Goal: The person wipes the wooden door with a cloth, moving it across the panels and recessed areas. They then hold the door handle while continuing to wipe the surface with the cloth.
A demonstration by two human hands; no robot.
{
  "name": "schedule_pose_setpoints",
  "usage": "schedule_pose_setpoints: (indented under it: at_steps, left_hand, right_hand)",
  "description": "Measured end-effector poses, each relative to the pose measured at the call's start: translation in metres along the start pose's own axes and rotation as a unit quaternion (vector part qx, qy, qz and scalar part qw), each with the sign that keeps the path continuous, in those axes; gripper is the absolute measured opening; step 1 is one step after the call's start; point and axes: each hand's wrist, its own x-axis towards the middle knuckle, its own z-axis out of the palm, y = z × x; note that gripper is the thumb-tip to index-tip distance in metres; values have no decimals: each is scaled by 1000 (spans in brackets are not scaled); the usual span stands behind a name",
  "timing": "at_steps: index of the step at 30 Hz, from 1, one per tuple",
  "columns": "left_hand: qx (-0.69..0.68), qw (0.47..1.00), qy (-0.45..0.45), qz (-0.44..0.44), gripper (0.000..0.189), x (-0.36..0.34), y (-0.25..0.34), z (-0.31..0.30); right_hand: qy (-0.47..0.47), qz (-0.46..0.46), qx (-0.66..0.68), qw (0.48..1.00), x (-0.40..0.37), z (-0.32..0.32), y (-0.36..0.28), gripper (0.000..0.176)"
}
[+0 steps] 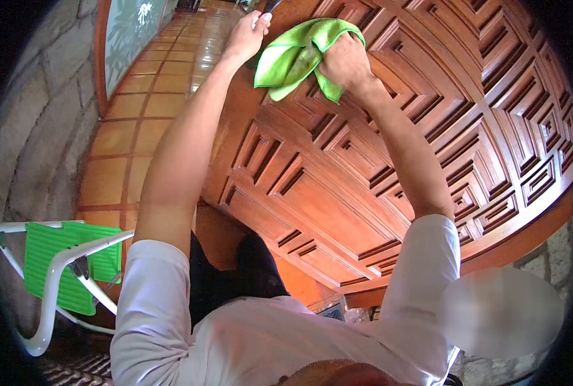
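A person's right hand [347, 63] is gripping a green cloth [291, 59] against a carved wooden door [328, 202], while the left hand [246, 37] is curling near the door's edge, its hold unclear. Seemingly light and soft, the cloth is favoring a bunched, central grip.
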Motion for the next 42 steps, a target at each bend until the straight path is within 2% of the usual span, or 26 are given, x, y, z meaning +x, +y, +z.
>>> schedule_pose_setpoints:
  at_steps: [1, 4, 5, 7, 9, 10, 11, 13, 15, 16, 17, 19, 21, 23, 25, 27, 29, 31, 33, 34, 35, 36, 37, 40, 41, 42]
  left_hand:
    - [0, 1000, 1, 0, 42, -4, 1, -1]
    - [27, 999, -19, 4, 38, -3, 9, -11]
    - [6, 1000, -30, 8, 46, -5, 12, -13]
    - [-21, 999, -30, 23, 47, -5, 7, -13]
    - [-18, 999, -25, 12, 47, -10, 19, -18]
    - [-14, 1000, -22, 1, 48, -13, 24, -18]
    - [-13, 1000, -24, -2, 48, -15, 25, -16]
    - [-31, 999, 3, 22, 37, -15, 25, -16]
    - [-14, 1000, -13, 13, 40, -16, 24, -21]
    - [-3, 1000, -25, 6, 43, -16, 24, -21]
    - [5, 1000, -28, 1, 47, -13, 26, -23]
    - [-33, 999, 11, 32, 41, -13, 20, -19]
    - [-73, 996, -5, 43, 39, -17, 17, -21]
    - [-77, 996, -2, 43, 37, -16, 12, -19]
    - [-73, 996, -2, 49, 32, -16, 12, -19]
    - [-73, 996, 5, 55, 28, -18, 10, -19]
    - [-123, 992, 10, 34, 27, -19, 4, -18]
    - [-150, 988, 18, 40, 33, -18, 6, -21]
    - [-148, 982, -79, -81, 42, -18, 19, -33]
    - [-169, 978, -88, -87, 49, -18, 19, -34]
    - [-182, 976, -96, -70, 50, -16, 13, -34]
    - [-189, 976, -92, -62, 50, -18, 16, -35]
    - [-195, 975, -86, -55, 51, -20, 20, -37]
    - [-140, 981, -104, -90, 50, -13, 22, -47]
    - [-140, 981, -86, -103, 52, -7, 14, -43]
    - [-156, 975, -132, -89, 51, 3, 4, -45]
  right_hand:
    - [0, -1, -1, 1000, 0, -6, 1, 25]
    - [-237, -10, -20, 971, -5, -36, 6, 27]
    - [-199, -19, -19, 980, -20, -26, 16, 25]
    - [42, -103, -5, 994, -33, -22, 34, 20]
    - [-26, -110, -30, 993, -27, -36, 55, 35]
    - [-164, 6, -61, 985, -8, -55, 58, 33]
    - [-189, 90, -51, 976, 7, -76, 57, 27]
    - [46, -2, -121, 992, 22, -88, 56, 23]
    - [125, -50, -129, 982, 21, -65, 40, 22]
    - [-90, -7, -129, 987, 13, -60, 17, 22]
    - [-297, 32, -129, 946, 5, -49, 4, 23]
    - [-67, -11, -80, 994, -2, -27, -4, 21]
    - [76, 21, -30, 996, 20, -19, 7, 25]
    - [-20, 106, -77, 991, 49, -30, 20, 38]
    - [62, 60, -188, 978, 75, -29, 28, 52]
    - [131, 73, -93, 984, 83, -17, 24, 57]
    - [-37, 106, -132, 985, 68, -6, 1, 56]
    - [-62, 40, -94, 993, 33, 8, -32, 51]
    - [-104, -30, -110, 988, 19, 15, -48, 50]
    - [-284, 74, -59, 954, 37, -10, -53, 46]
    - [-345, 185, -41, 919, 54, -13, -46, 44]
    - [-152, 86, -77, 982, 55, -6, -25, 45]
    - [50, -17, -108, 993, 52, 1, -10, 47]
    - [0, 10, -98, 995, 47, 0, -39, 45]
    - [-135, 31, -116, 984, 41, 8, -52, 44]
    - [-163, -6, -119, 979, 32, 15, -67, 43]
